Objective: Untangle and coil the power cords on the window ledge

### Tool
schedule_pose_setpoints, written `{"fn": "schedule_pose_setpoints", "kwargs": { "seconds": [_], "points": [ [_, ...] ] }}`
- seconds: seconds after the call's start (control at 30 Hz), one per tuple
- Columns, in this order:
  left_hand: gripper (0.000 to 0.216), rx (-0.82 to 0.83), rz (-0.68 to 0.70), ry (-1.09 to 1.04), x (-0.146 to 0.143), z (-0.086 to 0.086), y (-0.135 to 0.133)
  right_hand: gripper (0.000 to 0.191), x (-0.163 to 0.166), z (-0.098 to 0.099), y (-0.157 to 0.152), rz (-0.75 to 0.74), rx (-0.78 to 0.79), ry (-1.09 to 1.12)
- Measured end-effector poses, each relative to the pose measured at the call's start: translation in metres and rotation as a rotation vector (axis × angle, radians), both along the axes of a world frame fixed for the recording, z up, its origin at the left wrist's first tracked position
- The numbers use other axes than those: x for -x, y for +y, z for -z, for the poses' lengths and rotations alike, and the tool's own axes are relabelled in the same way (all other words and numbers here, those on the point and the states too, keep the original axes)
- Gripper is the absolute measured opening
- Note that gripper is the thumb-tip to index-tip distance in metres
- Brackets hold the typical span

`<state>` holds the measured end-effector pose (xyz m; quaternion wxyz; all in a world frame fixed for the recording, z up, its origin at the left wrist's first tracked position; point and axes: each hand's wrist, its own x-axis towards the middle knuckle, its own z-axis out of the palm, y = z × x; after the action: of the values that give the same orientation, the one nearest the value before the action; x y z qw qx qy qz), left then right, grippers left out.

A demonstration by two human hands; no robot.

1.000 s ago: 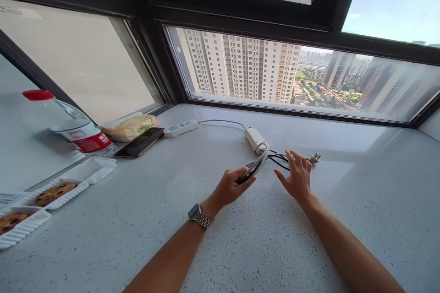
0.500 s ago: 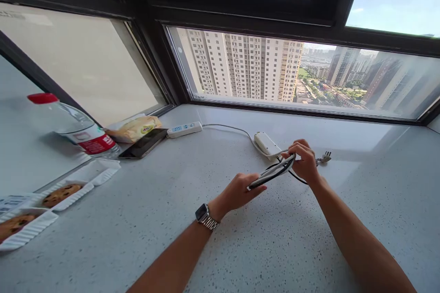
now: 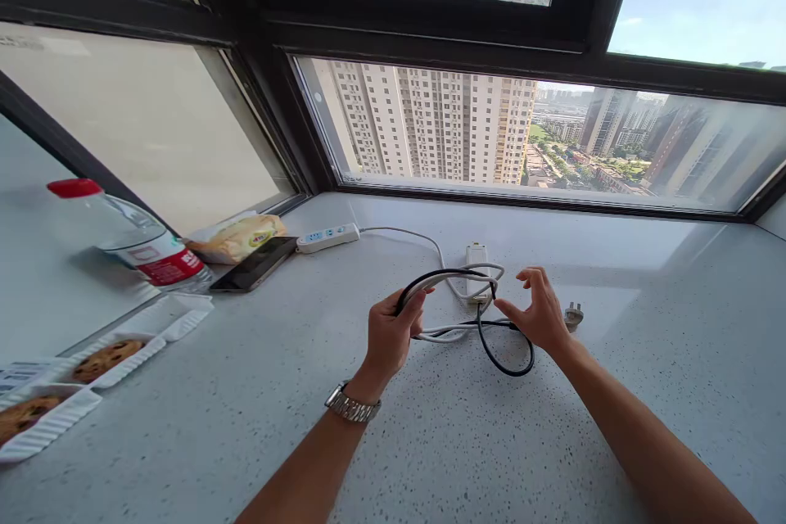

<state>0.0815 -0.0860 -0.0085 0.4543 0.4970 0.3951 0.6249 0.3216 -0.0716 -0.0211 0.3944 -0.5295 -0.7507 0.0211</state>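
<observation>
Since half a second ago the cable bundle (image 3: 467,307) has sprung open into loose loops and the hands have moved apart. Left hand (image 3: 388,332) raised thumb-up, fingers curled shut on the black-and-white loop at its left end. Right hand (image 3: 540,313) hovers palm-left, fingers spread and half-curled; fingertips meet the cable where the black loop drops to the bench (image 3: 430,442). White adapter (image 3: 477,259) lies just beyond, plug (image 3: 573,314) right of the right hand. Far left: power strip (image 3: 327,237), phone (image 3: 255,264), red-label bottle (image 3: 132,241), label text unreadable
</observation>
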Motion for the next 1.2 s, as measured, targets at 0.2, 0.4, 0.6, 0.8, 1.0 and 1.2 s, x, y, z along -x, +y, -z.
{"fn": "schedule_pose_setpoints", "kwargs": {
  "seconds": [0.2,0.4,0.6,0.8,1.0,1.2],
  "points": [
    [0.035,0.182,-0.024,-0.271,-0.001,-0.003,0.008,0.073,-0.061,0.029,-0.015,0.229,0.215,-0.256],
    [0.046,0.187,-0.012,-0.208,-0.003,0.008,0.013,0.072,-0.074,0.034,-0.017,0.245,0.244,-0.129],
    [0.042,0.146,0.052,-0.396,-0.005,0.009,0.012,0.052,-0.054,0.031,-0.020,0.144,0.090,-0.218],
    [0.043,0.125,-0.016,-0.544,-0.012,0.016,0.015,0.022,-0.037,0.028,-0.021,0.093,0.008,-0.202],
    [0.048,0.175,-0.139,-0.619,-0.009,0.022,0.022,0.026,-0.027,0.029,-0.024,-0.018,-0.062,-0.173],
    [0.057,0.288,-0.152,-0.515,-0.004,0.022,0.021,0.029,-0.031,0.033,-0.020,-0.012,0.104,-0.305]
  ]
}}
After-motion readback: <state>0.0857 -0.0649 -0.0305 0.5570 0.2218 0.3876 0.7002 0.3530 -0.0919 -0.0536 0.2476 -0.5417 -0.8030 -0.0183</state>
